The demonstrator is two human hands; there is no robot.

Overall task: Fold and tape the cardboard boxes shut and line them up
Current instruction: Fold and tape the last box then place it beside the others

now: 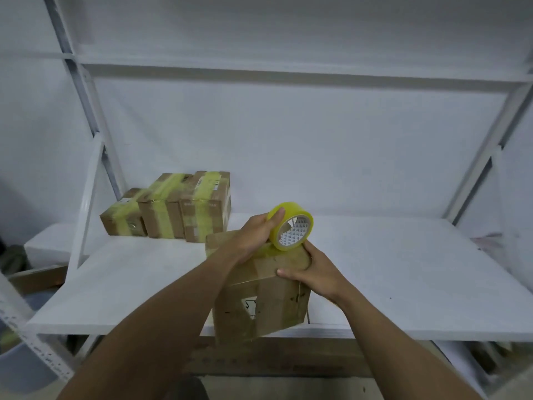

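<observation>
1. The brown cardboard box (261, 290) stands at the front edge of the white counter (403, 272), flaps folded shut, near three taped brown boxes (170, 209) lined up at the rear left.
2. The left hand (253, 238) grips the yellow roll of adhesive tape (291, 229) on the box top, thumb curled over the roll's rim.
3. The right hand (311, 269) lies spread on the top right edge, pressing the flaps down.
4. Recommended: maintain downward pressure on the flaps, draw the tape straight along the seam, carry it over both edges, then smooth it flat.
5. Caution: slack tape is likely to wrinkle.
</observation>
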